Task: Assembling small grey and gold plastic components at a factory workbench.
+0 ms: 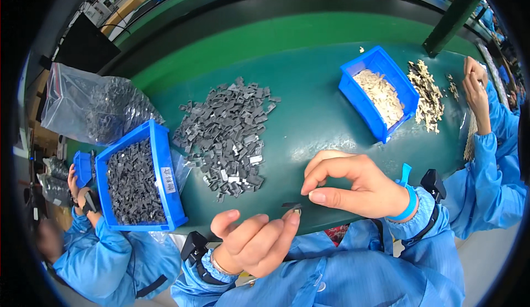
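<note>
My left hand (255, 244) is turned palm up near the table's front edge, fingers curled. A small dark grey plastic piece (291, 204) sits at its fingertips. Just to the right, my right hand (359, 184) hovers with thumb and bent forefinger brought close together. Whatever may be between those fingertips is too small or hidden to make out. Beyond my left hand lies a loose heap of similar dark grey plastic pieces (232, 125), a few with pale faces up. Past my right hand stands a blue bin (353, 98) with small cream-coloured pieces (380, 94) in it.
At left, a blue bin (179, 199) holds more dark grey pieces, beside a clear plastic bag (72, 105) of dark parts. Cream pieces (428, 97) lie heaped right of the far bin. Co-workers' hands (477, 94) work at right and left. A green post (450, 23) rises far right.
</note>
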Demonstrator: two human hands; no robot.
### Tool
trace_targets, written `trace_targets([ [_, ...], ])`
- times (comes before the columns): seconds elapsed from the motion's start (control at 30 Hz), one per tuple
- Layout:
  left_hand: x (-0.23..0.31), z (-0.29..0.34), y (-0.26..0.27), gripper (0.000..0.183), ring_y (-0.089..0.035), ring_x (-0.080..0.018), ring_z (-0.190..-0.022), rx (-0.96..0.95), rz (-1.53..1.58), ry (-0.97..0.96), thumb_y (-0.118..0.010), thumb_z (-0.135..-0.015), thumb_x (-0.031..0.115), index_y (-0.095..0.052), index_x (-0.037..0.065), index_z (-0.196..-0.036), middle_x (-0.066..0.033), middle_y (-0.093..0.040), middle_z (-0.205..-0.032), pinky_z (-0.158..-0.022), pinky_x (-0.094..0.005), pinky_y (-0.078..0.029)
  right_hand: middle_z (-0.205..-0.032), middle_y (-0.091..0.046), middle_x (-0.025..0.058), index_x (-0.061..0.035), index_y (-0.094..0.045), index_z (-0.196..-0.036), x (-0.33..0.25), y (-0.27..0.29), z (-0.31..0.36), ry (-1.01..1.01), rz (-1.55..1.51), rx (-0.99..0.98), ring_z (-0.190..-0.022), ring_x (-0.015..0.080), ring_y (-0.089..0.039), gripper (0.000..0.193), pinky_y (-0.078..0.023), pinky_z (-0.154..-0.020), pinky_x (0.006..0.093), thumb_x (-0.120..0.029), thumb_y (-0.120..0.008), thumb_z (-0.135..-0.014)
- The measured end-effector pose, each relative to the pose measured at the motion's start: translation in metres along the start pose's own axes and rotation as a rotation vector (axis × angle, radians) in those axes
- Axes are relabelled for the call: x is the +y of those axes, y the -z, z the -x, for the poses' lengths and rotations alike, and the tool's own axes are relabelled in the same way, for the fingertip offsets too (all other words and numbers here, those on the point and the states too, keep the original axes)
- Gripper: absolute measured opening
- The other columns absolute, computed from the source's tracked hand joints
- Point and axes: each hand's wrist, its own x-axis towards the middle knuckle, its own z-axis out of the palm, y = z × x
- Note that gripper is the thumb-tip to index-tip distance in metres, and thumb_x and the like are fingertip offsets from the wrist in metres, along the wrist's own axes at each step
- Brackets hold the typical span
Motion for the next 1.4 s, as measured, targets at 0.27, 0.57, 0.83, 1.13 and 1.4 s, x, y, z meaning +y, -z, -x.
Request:
trace_targets([
  [0.27,-0.002,0.014,-0.004,0.024,-0.048,-0.0127,-0.078,0.027,0.013,-0.049,-0.074,-0.058,0.012,-0.068,0.016,-0.08,0.0035,-0.048,-0.081,-0.089,-0.0411,-0.031,-0.084,-0.056,0.0063,-0.0001,-0.059,-0.083,0.014,-0.014,-0.005,-0.127,-0.124,-0.159,-0.079,0.0148,-0.052,0.007,-0.041,-0.072,0.0278,-0.007,-0.062,-0.081],
  [0.57,-0.022,-0.001,-0.014,0.033,-0.051,-0.0206,-0.085,-0.313,-0.058,0.285,-0.075,-0.061,0.024,-0.064,0.007,-0.087,-0.0042,-0.052,-0.088,-0.088,-0.0447,-0.032,-0.079,-0.053,0.0067,0.0002,-0.055,-0.081,0.044,-0.019,-0.003,-0.029,0.158,0.234,-0.074,0.0156,-0.052,0.008,-0.042,-0.067,0.0276,-0.007,-0.058,-0.082],
  [0.83,-0.049,-0.003,-0.044,0.016,-0.05,-0.0195,-0.078,-0.504,-0.16,0.353,-0.069,-0.064,0.01,-0.063,0.005,-0.078,-0.0032,-0.049,-0.077,-0.075,-0.0351,-0.033,-0.083,-0.055,0.0062,0.0018,-0.058,-0.083,0.054,-0.012,-0.007,-0.035,0.025,0.353,-0.076,0.0133,-0.053,0.009,-0.043,-0.07,0.0258,-0.007,-0.058,-0.083],
  [1.13,-0.053,-0.008,-0.052,0.014,-0.053,-0.0218,-0.076,-0.659,-0.211,0.356,-0.068,-0.066,0.011,-0.063,0.004,-0.078,-0.0048,-0.052,-0.077,-0.069,-0.0353,-0.034,-0.082,-0.055,0.0054,0.0007,-0.059,-0.083,0.055,-0.012,-0.007,-0.047,0.042,0.34,-0.073,0.0123,-0.051,0.009,-0.042,-0.066,0.0253,-0.008,-0.06,-0.082],
  [1.4,-0.057,-0.006,-0.048,0.012,-0.054,-0.0232,-0.073,-0.581,-0.076,0.446,-0.067,-0.067,0.008,-0.064,0.005,-0.079,-0.0057,-0.055,-0.075,-0.064,-0.0352,-0.037,-0.081,-0.054,0.0054,0.0005,-0.059,-0.082,0.056,-0.011,-0.007,-0.012,0.075,0.339,-0.071,0.0119,-0.051,0.008,-0.042,-0.065,0.0249,-0.007,-0.059,-0.081],
])
